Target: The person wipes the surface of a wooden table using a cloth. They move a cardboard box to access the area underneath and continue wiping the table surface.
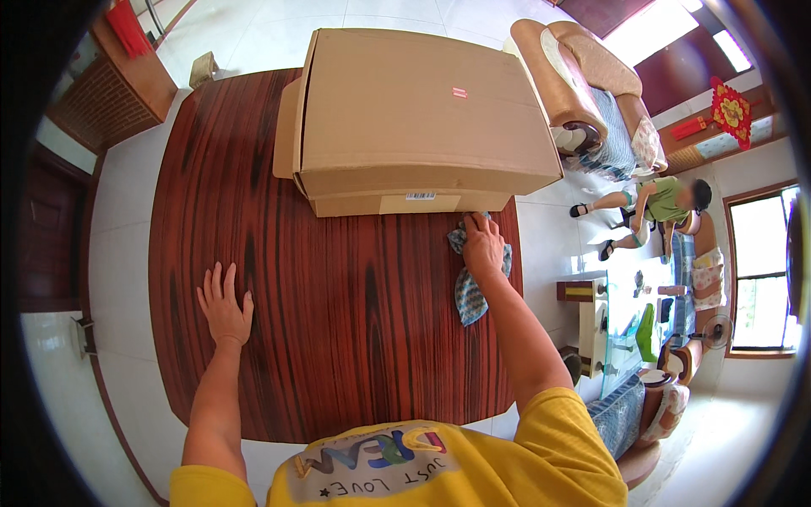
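Note:
A blue patterned cloth (471,298) lies bunched on the striped reddish-brown wooden table (317,329), near its right edge. My right hand (483,247) grips and presses the cloth's upper part, close to the front of a large cardboard box (424,114). My left hand (226,308) rests palm down on the left part of the table, fingers apart, holding nothing. The box stands on the far half of the table, with its top panel over the opening and one side flap sticking out at the left. A barcode label is on its front.
A person in a green top sits to the right, beyond the table. Near them are a glass-topped table (624,329), an electric fan (717,331) and cushioned sofas. A leather sofa (557,82) stands behind the box at the right. A small stool (203,69) is at the far left corner.

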`<state>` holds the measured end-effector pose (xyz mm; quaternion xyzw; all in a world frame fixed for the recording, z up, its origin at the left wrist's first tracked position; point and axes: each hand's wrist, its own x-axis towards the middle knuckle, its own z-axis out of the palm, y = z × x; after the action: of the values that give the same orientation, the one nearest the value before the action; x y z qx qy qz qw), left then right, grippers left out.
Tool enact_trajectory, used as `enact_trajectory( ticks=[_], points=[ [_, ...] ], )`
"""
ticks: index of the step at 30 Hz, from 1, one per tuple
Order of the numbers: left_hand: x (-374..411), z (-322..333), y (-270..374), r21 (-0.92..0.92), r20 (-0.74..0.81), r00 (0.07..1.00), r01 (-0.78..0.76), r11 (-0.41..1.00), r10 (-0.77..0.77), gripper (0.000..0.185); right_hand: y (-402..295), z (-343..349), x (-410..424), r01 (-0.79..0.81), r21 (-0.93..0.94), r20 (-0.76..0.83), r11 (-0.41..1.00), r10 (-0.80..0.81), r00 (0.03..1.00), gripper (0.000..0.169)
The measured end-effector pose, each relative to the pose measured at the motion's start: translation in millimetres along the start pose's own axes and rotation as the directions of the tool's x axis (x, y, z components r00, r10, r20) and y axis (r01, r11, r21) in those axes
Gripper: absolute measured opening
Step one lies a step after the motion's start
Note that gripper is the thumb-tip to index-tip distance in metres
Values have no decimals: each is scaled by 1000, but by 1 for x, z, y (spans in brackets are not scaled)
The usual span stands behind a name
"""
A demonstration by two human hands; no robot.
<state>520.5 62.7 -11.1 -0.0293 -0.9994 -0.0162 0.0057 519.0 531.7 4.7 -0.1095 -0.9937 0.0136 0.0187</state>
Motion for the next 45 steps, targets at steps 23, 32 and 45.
enact_trajectory(
  ticks=[23,32,45],
  points=[
    [-1,1,0,20,5,1000,13,1000,-13,57,56,-34,-48,-19,475,-32,880,38,999,53],
    [-1,-2,1,15,14,1000,-7,1000,6,55,60,9,-3,-23,112,-51,993,29,998,47],
    [2,-3,2,-42,1,1000,-1,999,1,57,47,23,12,-114,142,-219,983,143,965,49]
  ],
)
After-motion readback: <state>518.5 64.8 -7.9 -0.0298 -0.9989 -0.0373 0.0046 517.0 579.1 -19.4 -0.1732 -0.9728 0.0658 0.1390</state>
